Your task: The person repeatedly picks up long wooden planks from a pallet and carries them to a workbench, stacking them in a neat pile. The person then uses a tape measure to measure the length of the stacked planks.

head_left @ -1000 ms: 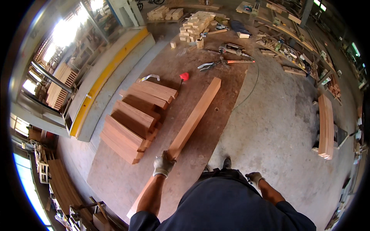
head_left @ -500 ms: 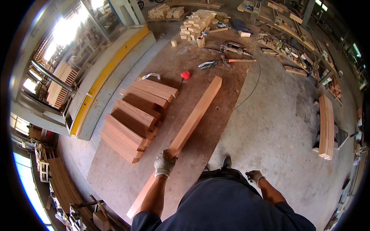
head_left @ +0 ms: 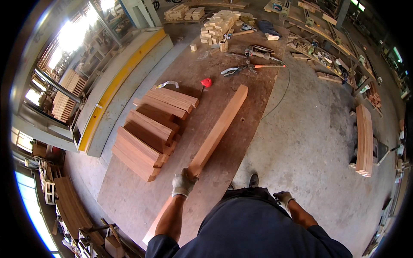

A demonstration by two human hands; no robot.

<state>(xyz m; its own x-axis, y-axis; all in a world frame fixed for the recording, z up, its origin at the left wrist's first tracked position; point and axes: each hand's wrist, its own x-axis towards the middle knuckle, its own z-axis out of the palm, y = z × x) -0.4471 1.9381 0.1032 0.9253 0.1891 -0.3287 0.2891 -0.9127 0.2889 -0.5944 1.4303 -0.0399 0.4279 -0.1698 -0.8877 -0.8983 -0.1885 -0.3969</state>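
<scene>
Holding wood beam (head_left: 221,129) w/ L fingers (head_left: 185,174), R fingers (head_left: 280,196) off it, can't tell grip

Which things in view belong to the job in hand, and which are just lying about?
In the job: long wooden beam, held by the left hand; probably the reddish-brown pieces beside it.

Apparently lying about: small red object, orange-handled tool, pale block pile.

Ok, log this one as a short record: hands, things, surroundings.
Left grip: gloved, closed on the long wooden beam
Right grip: gloved, apart from the beam; whether it holds anything is unclear
Beam position: slanting across the brown work surface
Left of beam: reddish-brown boards
Farther off: red tape measure, orange-handled tool, pale wooden blocks
</scene>
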